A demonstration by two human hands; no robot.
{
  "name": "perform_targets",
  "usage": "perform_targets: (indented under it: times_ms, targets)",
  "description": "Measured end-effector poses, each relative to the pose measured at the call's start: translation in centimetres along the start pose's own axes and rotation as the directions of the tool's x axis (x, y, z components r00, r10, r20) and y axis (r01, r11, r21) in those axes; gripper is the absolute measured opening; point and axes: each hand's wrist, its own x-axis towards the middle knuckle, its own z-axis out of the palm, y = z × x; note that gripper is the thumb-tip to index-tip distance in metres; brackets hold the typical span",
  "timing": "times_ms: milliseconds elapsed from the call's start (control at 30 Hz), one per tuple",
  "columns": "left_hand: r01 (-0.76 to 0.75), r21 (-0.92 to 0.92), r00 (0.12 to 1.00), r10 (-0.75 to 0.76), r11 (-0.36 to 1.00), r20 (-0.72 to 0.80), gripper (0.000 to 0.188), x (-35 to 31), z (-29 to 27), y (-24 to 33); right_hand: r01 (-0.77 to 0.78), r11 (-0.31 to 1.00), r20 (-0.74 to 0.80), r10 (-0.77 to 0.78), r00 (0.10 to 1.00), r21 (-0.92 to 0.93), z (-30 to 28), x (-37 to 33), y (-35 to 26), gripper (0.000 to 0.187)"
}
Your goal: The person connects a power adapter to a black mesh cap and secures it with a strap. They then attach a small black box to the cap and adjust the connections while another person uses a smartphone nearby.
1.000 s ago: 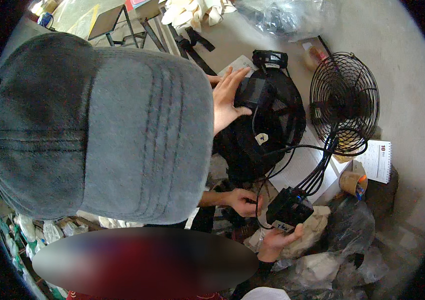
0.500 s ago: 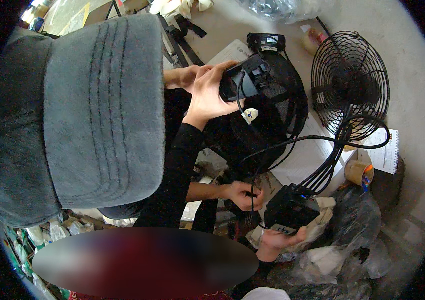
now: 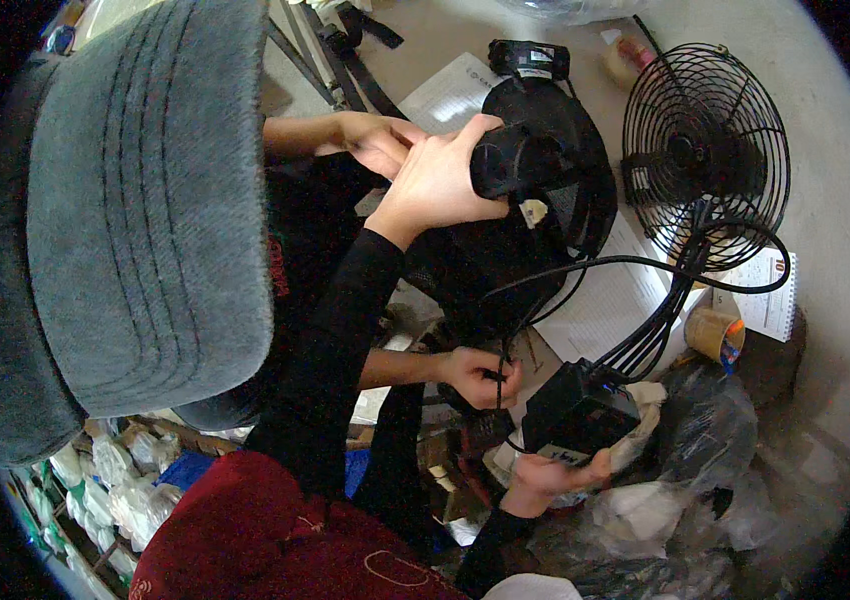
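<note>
My left hand (image 3: 435,185), in a black sleeve, grips the black motor housing (image 3: 517,158) of a fan body (image 3: 555,215) lying on the floor. My right hand (image 3: 545,478) holds a black control box (image 3: 577,412) from below; several black cables (image 3: 645,340) run from it toward the fan. A person in a grey cap (image 3: 145,210) crouches close at the left. One of their bare hands (image 3: 377,140) touches my left hand by the motor. Their other hand (image 3: 480,375) pinches the cables near the box.
A round black fan guard (image 3: 707,150) stands at the upper right. Paper sheets (image 3: 460,92), a booklet (image 3: 770,300) and a roll of brown tape (image 3: 715,335) lie on the floor. Crumpled plastic bags (image 3: 705,470) fill the lower right, and white packets (image 3: 115,490) the lower left.
The capped person's head has shifted left, uncovering more of the arms. My left hand has closed round the motor housing. My right hand has stayed under the control box.
</note>
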Motion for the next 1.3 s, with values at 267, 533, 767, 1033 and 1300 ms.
perform_targets:
  times_ms: [267, 533, 767, 1033, 1300]
  targets:
    - [-0.137, 0.186, 0.99, 0.128, 0.973, 0.062, 0.08, 0.1, 0.4, 0.3, -0.162, 0.932, -0.348, 0.277, 0.896, 0.326, 1.3, -0.1, -0.6, 0.06]
    - [-0.167, 0.139, 0.985, 0.159, 0.976, 0.062, 0.081, 0.0, 1.3, -0.5, -0.033, 0.998, -0.489, 0.051, 0.871, 0.045, 1.4, -0.1, 0.4, 0.044]
    - [-0.182, 0.142, 0.983, 0.177, 0.973, 0.048, 0.08, -0.2, 1.6, -0.6, -0.113, 0.933, -0.297, 0.221, 0.929, 0.343, 0.2, -0.1, 0.3, 0.06]
    - [-0.193, 0.172, 0.981, 0.192, 0.966, 0.028, 0.081, -0.3, 1.9, -0.7, -0.172, 0.894, -0.219, 0.281, 0.934, 0.414, -0.4, -0.4, 0.9, 0.068]
    - [-0.212, 0.186, 0.977, 0.214, 0.959, 0.011, 0.08, -0.2, 2.2, -0.8, -0.13, 0.967, -0.162, 0.168, 0.972, 0.22, -0.3, -1.0, 0.9, 0.062]
